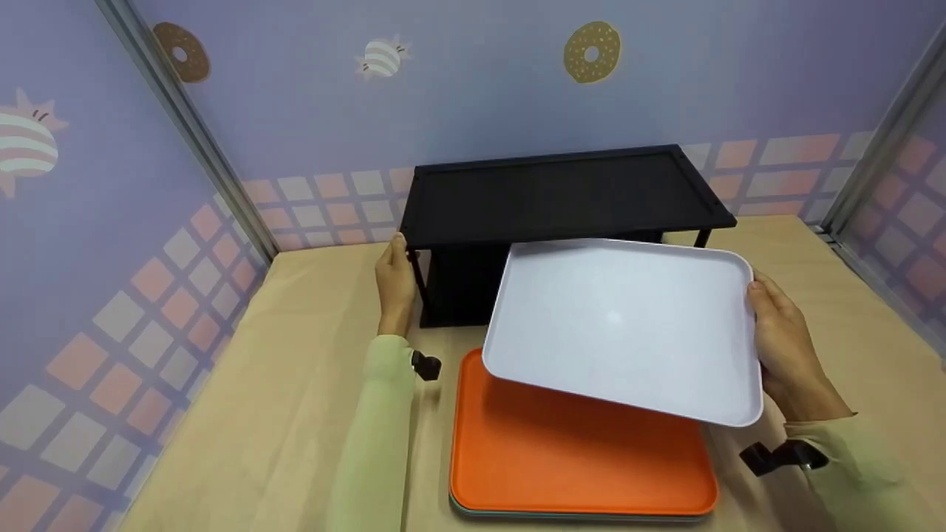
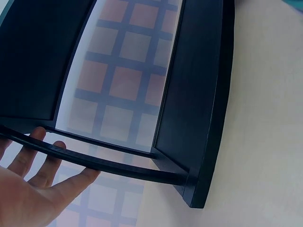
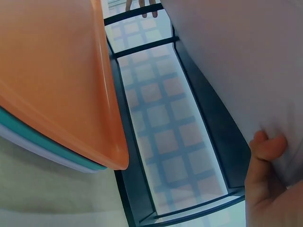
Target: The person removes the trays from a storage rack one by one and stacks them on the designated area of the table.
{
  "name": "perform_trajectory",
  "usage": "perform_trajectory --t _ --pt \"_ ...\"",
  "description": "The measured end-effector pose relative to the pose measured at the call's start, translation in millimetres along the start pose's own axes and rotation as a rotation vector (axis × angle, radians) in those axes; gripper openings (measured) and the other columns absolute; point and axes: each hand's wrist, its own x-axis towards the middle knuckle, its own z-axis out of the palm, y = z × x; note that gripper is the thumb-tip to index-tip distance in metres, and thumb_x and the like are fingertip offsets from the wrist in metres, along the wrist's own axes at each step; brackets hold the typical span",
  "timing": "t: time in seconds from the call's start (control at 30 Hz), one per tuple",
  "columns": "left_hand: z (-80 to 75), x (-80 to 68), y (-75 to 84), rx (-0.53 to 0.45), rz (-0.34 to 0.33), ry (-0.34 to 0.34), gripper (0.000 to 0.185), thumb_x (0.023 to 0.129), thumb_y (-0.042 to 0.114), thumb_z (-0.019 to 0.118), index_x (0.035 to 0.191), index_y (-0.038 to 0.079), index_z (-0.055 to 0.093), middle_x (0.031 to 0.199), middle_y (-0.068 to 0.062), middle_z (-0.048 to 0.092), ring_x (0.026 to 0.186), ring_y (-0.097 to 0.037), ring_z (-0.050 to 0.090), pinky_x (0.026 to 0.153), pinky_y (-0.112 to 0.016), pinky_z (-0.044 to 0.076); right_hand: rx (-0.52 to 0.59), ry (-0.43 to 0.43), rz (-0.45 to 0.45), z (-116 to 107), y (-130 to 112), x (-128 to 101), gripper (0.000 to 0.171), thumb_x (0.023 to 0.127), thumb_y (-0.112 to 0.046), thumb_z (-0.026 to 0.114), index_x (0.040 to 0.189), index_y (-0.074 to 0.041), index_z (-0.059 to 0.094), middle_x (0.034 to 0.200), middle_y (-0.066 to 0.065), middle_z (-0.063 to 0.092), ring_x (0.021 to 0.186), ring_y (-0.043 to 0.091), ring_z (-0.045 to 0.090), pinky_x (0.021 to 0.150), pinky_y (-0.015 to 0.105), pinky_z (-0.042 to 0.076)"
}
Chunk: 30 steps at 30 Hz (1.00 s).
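Observation:
A pale white tray is held tilted by my right hand, gripping its right edge with the thumb on top and fingers underneath. The underside of this tray shows in the right wrist view, with curled fingers against it. Its far edge is by the front of a black two-tier rack. My left hand holds the rack's left front corner; in the left wrist view its fingers reach around the thin post.
Below the lifted tray an orange tray lies on top of a stack, with a teal tray and a pale tray under it. The beige table is bounded by patterned walls at the back and sides.

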Motion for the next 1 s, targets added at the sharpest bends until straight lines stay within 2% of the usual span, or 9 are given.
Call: perform_trajectory --t 0.1,0.23,0.43,0.5,0.6,0.73,0.8,1.0 --pt "-0.2 0.0 -0.2 -0.013 0.0 0.002 0.052 0.112 0.037 0.039 0.148 0.003 0.053 0.154 -0.014 0.05 0.146 -0.027 0.044 0.121 -0.04 0.037 -0.005 -0.012 -0.015 -0.1 0.0 -0.2 0.073 0.107 -0.052 0.038 0.166 -0.017 0.013 0.17 0.015 0.011 0.129 0.016 0.043 0.087 0.013 0.048" --pt "-0.3 -0.1 -0.3 -0.016 0.0 -0.001 0.051 0.112 0.037 0.039 0.149 0.003 0.052 0.154 -0.014 0.049 0.147 -0.026 0.042 0.121 -0.038 0.036 -0.02 -0.041 -0.025 0.3 0.6 -0.5 0.074 0.108 -0.051 0.04 0.166 -0.014 0.015 0.164 0.018 0.019 0.113 0.004 0.051 0.084 0.015 0.053" --pt "-0.3 0.3 -0.1 -0.013 0.012 -0.001 0.051 0.112 0.036 0.039 0.148 0.003 0.053 0.154 -0.014 0.049 0.146 -0.026 0.043 0.121 -0.038 0.037 -0.119 -0.11 -0.006 0.6 1.6 -0.4 0.073 0.108 -0.051 0.034 0.166 -0.012 0.011 0.161 0.02 0.021 0.109 0.006 0.054 0.081 0.023 0.056" --pt "-0.4 0.9 -0.4 -0.004 0.016 -0.006 0.051 0.112 0.035 0.038 0.149 0.003 0.052 0.156 -0.014 0.048 0.147 -0.026 0.042 0.121 -0.038 0.036 -0.131 -0.134 -0.003 0.5 2.3 -0.2 0.074 0.109 -0.051 0.034 0.166 -0.011 0.011 0.157 0.017 0.026 0.109 0.007 0.055 0.081 0.025 0.057" --pt "-0.4 1.8 -0.4 0.003 0.017 -0.022 0.051 0.112 0.033 0.037 0.153 0.002 0.045 0.159 -0.014 0.043 0.15 -0.027 0.037 0.124 -0.035 0.032 -0.101 -0.164 -0.007 0.7 3.8 0.0 0.072 0.109 -0.049 0.036 0.165 -0.009 0.014 0.145 0.007 0.04 0.105 0.008 0.058 0.079 0.027 0.058" --pt "-0.1 3.0 -0.4 0.012 0.021 -0.019 0.05 0.113 0.03 0.036 0.153 0.001 0.044 0.158 -0.015 0.043 0.15 -0.027 0.038 0.124 -0.034 0.032 -0.03 -0.209 -0.015 2.2 5.5 0.5 0.063 0.11 -0.042 0.038 0.16 -0.007 0.023 0.128 -0.005 0.049 0.102 0.008 0.061 0.08 0.027 0.058" --pt "-0.1 3.2 -0.5 0.019 0.026 -0.014 0.05 0.113 0.03 0.036 0.152 0.001 0.045 0.157 -0.016 0.045 0.149 -0.028 0.039 0.123 -0.035 0.033 -0.016 -0.228 -0.009 3.1 5.5 0.5 0.058 0.111 -0.04 0.039 0.157 -0.008 0.026 0.125 -0.005 0.052 0.101 0.009 0.061 0.079 0.028 0.058" --pt "-1.5 2.6 -1.3 0.02 0.026 -0.032 0.052 0.113 0.032 0.035 0.153 0.0 0.043 0.159 -0.016 0.042 0.15 -0.029 0.037 0.124 -0.037 0.032 -0.08 -0.281 0.013 5.1 4.8 0.0 0.05 0.111 -0.038 0.038 0.153 -0.011 0.032 0.114 -0.002 0.059 0.093 0.012 0.065 0.073 0.033 0.061"
